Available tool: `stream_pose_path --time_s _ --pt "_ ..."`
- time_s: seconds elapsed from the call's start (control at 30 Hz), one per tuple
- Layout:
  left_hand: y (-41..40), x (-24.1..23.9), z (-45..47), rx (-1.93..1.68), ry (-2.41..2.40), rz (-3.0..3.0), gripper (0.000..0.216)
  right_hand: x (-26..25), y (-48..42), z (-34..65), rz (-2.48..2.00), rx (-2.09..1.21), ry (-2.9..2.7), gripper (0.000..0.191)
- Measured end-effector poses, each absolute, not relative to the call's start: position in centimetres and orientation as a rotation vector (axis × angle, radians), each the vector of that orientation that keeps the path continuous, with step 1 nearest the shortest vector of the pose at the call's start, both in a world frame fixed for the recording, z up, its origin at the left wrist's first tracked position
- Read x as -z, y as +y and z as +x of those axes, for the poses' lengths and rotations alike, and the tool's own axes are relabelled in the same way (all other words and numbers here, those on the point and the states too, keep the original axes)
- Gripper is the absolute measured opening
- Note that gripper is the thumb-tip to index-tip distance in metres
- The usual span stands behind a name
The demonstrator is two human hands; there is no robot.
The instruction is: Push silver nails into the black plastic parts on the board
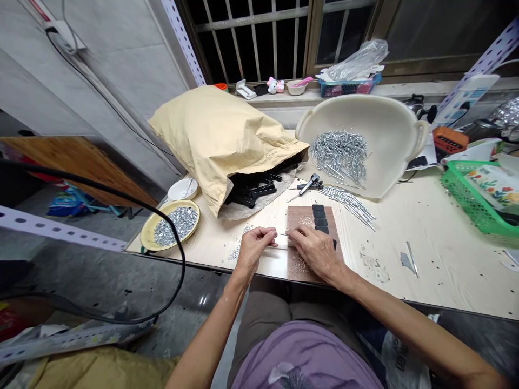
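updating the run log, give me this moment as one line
left hand: pinching thin rod; right hand: at rod's other end, over brown board; metal pins: in white basin

Your rods [340, 154] are bright, shiny metal — the basin [387, 129] smooth, faintly glossy plastic. Your board [300, 212] shows matt wood grain, your desk [405, 210] a smooth wood look; the sack [219, 124] is dull and creased, your shirt [320, 362] matt cloth.
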State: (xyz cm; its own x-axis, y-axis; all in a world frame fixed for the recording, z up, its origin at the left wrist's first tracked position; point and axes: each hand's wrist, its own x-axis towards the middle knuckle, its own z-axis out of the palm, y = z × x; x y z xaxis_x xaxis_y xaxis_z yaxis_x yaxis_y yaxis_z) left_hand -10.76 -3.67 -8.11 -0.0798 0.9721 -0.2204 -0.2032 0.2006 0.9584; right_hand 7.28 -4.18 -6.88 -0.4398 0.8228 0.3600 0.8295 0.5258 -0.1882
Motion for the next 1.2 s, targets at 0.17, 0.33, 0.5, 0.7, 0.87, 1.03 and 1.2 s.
stream_pose_path --time_s 0.17,0.33,0.5,0.7,0.87,1.03,1.2 --pt "-4.0 7.7 -11.0 -1.148 1.106 0.731 0.033 7.1 -4.2 7.5 -1.306 0.140 -2.331 0.021" --pt "-4.0 8.1 -11.2 -1.148 1.077 0.740 0.032 7.1 -4.5 7.3 -1.245 0.151 -2.335 0.023" --pt "-4.0 8.7 -11.2 -1.154 1.100 0.821 0.032 7.0 -4.6 7.5 -1.245 0.171 -2.366 0.022" --pt "-3.9 8.3 -10.6 -1.164 1.099 0.819 0.031 7.2 -4.3 7.5 -1.233 0.201 -2.310 0.025" --pt "-3.8 8.2 -10.5 -1.186 1.099 0.834 0.031 6.8 -4.2 7.2 -1.288 0.169 -2.252 0.028" --pt "-3.7 8.2 -10.5 -1.174 1.101 0.824 0.034 7.0 -4.2 7.0 -1.313 0.033 -2.230 0.024" --pt "-3.6 8.4 -9.4 -1.152 1.086 0.825 0.033 7.7 -3.7 8.3 -1.374 -0.284 -2.193 0.022"
